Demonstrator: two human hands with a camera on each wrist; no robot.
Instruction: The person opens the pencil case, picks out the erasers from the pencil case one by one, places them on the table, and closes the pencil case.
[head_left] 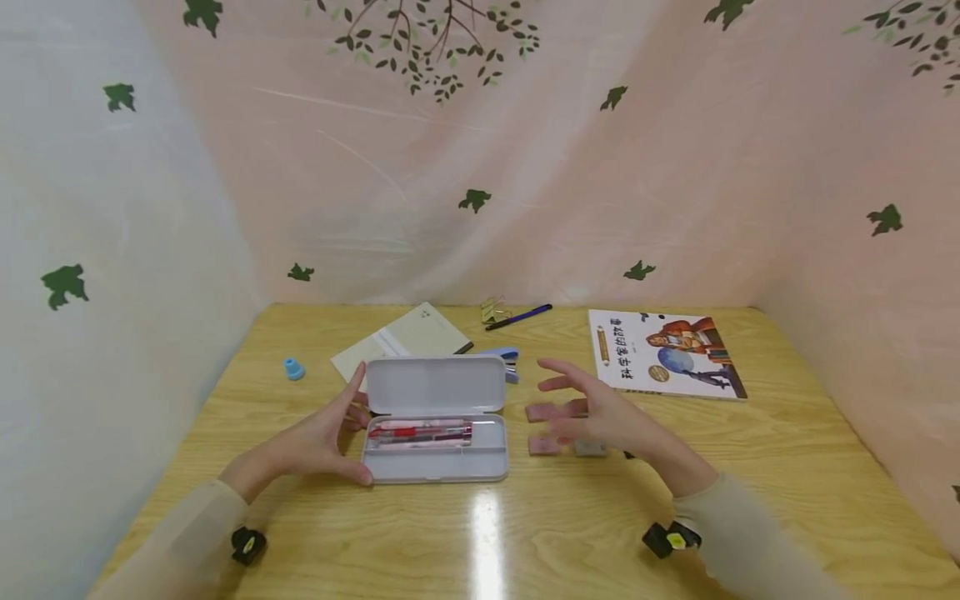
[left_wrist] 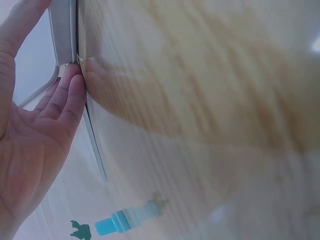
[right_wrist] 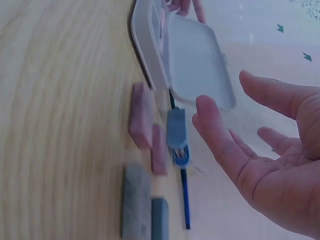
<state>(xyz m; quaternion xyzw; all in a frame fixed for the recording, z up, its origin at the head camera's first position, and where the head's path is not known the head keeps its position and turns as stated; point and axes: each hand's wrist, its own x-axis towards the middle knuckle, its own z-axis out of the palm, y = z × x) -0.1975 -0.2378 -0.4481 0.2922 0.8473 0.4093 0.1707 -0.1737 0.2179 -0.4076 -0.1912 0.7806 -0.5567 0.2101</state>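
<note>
While lid stands up, white pencil case, red pens inside, left hand touching flat-fingered, right hand hovering loose.

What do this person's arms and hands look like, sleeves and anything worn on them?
Both hands are bare: the left hand and the right hand show no gloves or rings. Each arm wears a long, pale beige sleeve reaching the wrist. A small black device is strapped at each wrist, the left one all black, the right one with a yellow mark.

One pencil case, three erasers, two books, one blue cap.
</note>
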